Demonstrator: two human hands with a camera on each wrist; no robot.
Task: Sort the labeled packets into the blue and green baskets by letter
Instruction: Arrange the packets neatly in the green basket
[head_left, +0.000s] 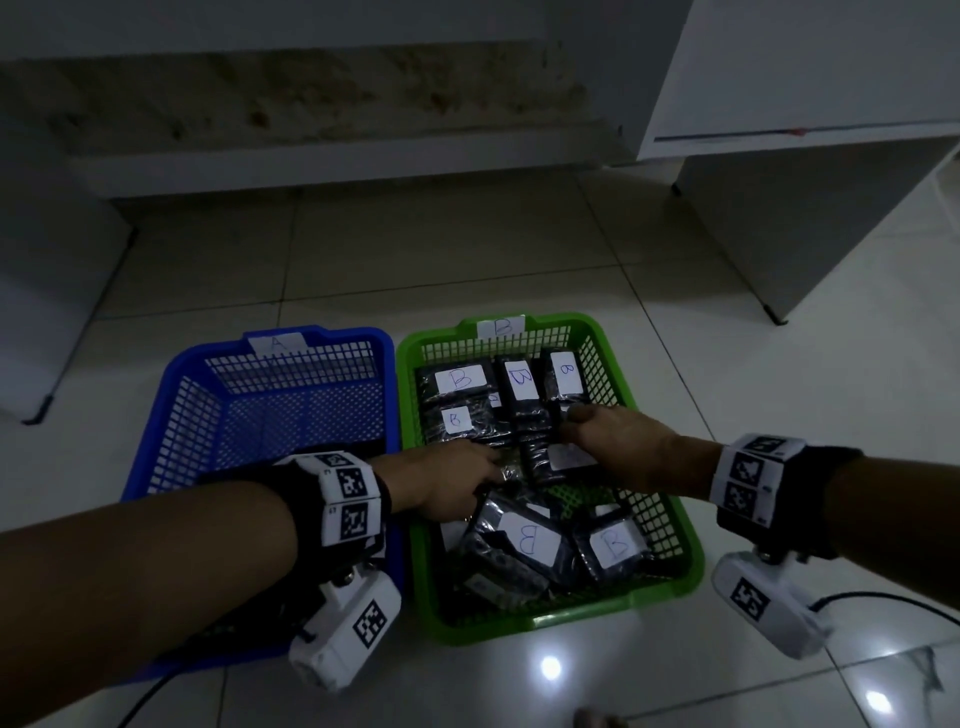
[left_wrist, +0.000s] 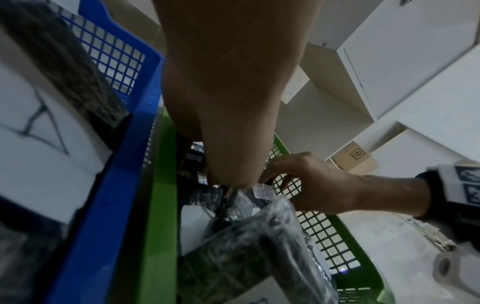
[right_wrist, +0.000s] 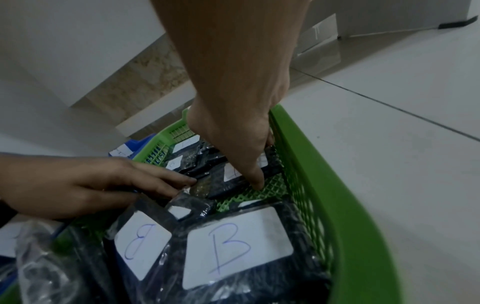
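Note:
A blue basket (head_left: 156, 415) tagged A stands on the left and a green basket (head_left: 519, 623) tagged B on the right. Several dark packets with white B labels (head_left: 615, 545) lie in the green basket. A packet labelled A (left_wrist: 33, 131) lies in the blue basket. Both hands reach into the green basket. My right hand (right_wrist: 262, 164) pinches a dark packet (right_wrist: 233, 183) in the basket's middle between thumb and fingers; its label is unreadable. My left hand (head_left: 488, 462) rests with straight fingers (right_wrist: 179, 181) on the packets beside it.
The baskets sit side by side on a pale tiled floor. White cabinets on legs stand at the right (head_left: 779, 234) and left (head_left: 41, 260), with a wall step behind. A cable (head_left: 883, 603) trails on the floor at the right. A cardboard box (left_wrist: 355, 158) stands beyond.

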